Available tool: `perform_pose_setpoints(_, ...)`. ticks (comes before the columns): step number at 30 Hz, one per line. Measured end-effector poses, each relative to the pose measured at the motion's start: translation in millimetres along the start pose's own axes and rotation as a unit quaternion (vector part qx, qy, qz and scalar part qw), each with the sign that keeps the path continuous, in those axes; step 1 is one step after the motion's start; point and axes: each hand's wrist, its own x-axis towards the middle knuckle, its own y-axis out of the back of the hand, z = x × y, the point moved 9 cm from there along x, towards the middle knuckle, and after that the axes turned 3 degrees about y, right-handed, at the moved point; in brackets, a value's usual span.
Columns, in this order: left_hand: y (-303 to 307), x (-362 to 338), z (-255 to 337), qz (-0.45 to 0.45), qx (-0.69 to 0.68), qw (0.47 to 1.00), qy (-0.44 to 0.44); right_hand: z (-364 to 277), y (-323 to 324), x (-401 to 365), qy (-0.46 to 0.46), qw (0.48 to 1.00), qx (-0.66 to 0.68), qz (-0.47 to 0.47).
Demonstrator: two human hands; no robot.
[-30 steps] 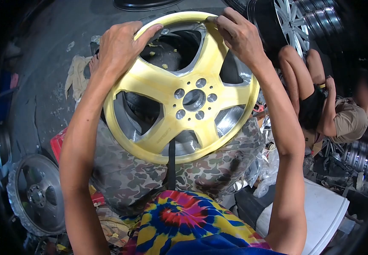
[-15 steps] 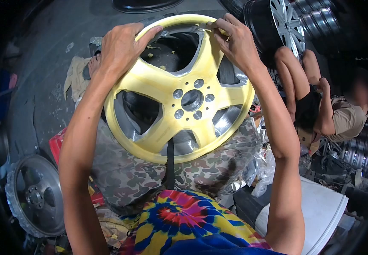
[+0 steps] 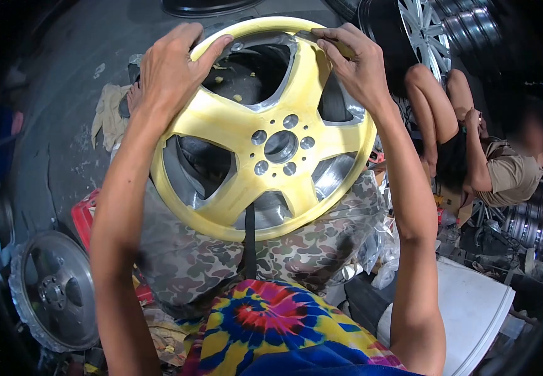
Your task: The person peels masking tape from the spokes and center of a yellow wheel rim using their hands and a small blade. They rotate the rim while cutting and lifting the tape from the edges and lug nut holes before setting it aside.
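Observation:
A five-spoke car wheel, coated yellow with bare grey metal along the window edges, leans in front of me over camouflage cloth. My left hand is closed round the upper left of its rim, the thumb on the front face and the other fingers mostly out of sight behind the edge. At the upper right of the rim, my right hand has its fingers bent in a pinch, fingertips touching the edge near the top spoke. Whatever lies between those fingertips is too small and dark to make out.
A bare grey wheel rests at the lower left. To the right, a person sits beside a silver wheel and stacked rims. A white panel lies at my lower right, and a beige rag on the floor.
My right fingertips have shifted slightly right along the rim, with the index finger straighter. My left hand and the yellow wheel have moved a little left in view.

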Motion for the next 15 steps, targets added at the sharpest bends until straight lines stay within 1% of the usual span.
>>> perform_pose_setpoints(1, 0.6, 0.8, 1.3, -0.001, 0.0, 1.0, 0.0, 0.3, -2.3, 1.3, 0.005, 1.0, -0.013, -0.014)
perform_pose_setpoints(3, 23.9, -2.5, 29.3, 0.115, -0.04, 0.984, -0.132, 2.1, -4.6, 4.0, 0.009, 0.999, -0.025, -0.029)
perform_pose_setpoints(4, 23.5, -3.4, 36.0, 0.114, -0.041, 0.984, -0.132, 0.4, -5.6, 5.0, 0.024, 0.999, -0.03, -0.037)
perform_pose_setpoints(6, 17.3, -7.7, 58.7, 0.079, -0.087, 0.981, -0.158, -0.9, -4.5, 4.9, 0.036, 0.998, -0.035, -0.045)
perform_pose_setpoints(7, 9.3, -8.7, 64.3, 0.053, -0.117, 0.979, -0.155, -3.5, -4.1, 5.6, 0.043, 0.998, -0.019, -0.046)
perform_pose_setpoints(8, 2.4, -10.5, 66.6, 0.052, -0.117, 0.979, -0.156, -6.3, -4.5, 5.6, 0.05, 0.998, -0.003, -0.046)
perform_pose_setpoints(10, -17.0, -10.8, 67.1, 0.007, -0.171, 0.976, -0.134, -6.4, -3.7, 3.7, 0.046, 0.998, -0.006, -0.038)
perform_pose_setpoints(11, -25.8, -11.0, 63.0, -0.021, -0.188, 0.977, -0.099, -6.4, -2.6, 2.0, 0.043, 0.999, -0.01, -0.03)
perform_pose_setpoints(12, -26.0, -10.7, 66.2, -0.023, -0.188, 0.977, -0.1, -5.7, -4.8, -0.8, 0.041, 0.999, -0.009, -0.029)
perform_pose_setpoints(14, -42.0, -8.0, 57.2, -0.109, -0.263, 0.958, 0.012, 3.4, -2.7, -6.9, -0.021, 0.997, 0.067, 0.025)
perform_pose_setpoints(15, -46.5, -7.2, 60.6, -0.111, -0.262, 0.959, 0.012, 0.7, -4.7, -11.0, -0.054, 0.992, 0.108, 0.024)
